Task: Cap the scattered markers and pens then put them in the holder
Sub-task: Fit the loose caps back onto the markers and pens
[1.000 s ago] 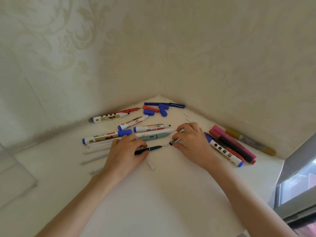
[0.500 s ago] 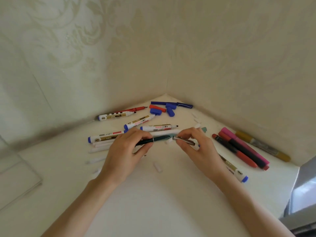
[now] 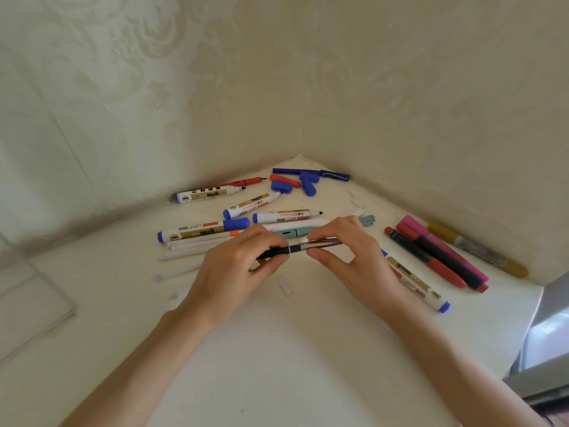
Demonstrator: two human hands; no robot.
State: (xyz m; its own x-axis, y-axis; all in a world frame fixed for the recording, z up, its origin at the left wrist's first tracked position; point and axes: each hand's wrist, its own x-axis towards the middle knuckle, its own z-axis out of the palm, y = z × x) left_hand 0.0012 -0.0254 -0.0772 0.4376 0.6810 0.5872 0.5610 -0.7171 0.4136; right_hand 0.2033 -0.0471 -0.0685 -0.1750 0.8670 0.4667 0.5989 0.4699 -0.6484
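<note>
My left hand (image 3: 234,269) pinches the dark body of a pen (image 3: 277,251) just above the white tabletop. My right hand (image 3: 348,257) pinches its silvery cap (image 3: 320,244), which meets the pen body end to end. Behind the hands lie several white markers with blue ends (image 3: 203,230), a mint-green pen (image 3: 295,232) and several white pens (image 3: 197,246). Loose blue caps (image 3: 308,184) and a red cap (image 3: 284,181) lie near the corner by a dark blue pen (image 3: 311,172). No holder is in view.
Red, black, pink and gold markers (image 3: 440,254) lie at the right by the wall. A small white cap (image 3: 285,285) sits below my hands. Two walls meet at the far corner (image 3: 301,155). A flat pale board (image 3: 30,303) lies at the left; a grey object (image 3: 548,334) stands at the right edge.
Both hands lifted the dark pen and the silvery cap off the table and brought them together; the cap now meets the pen body.
</note>
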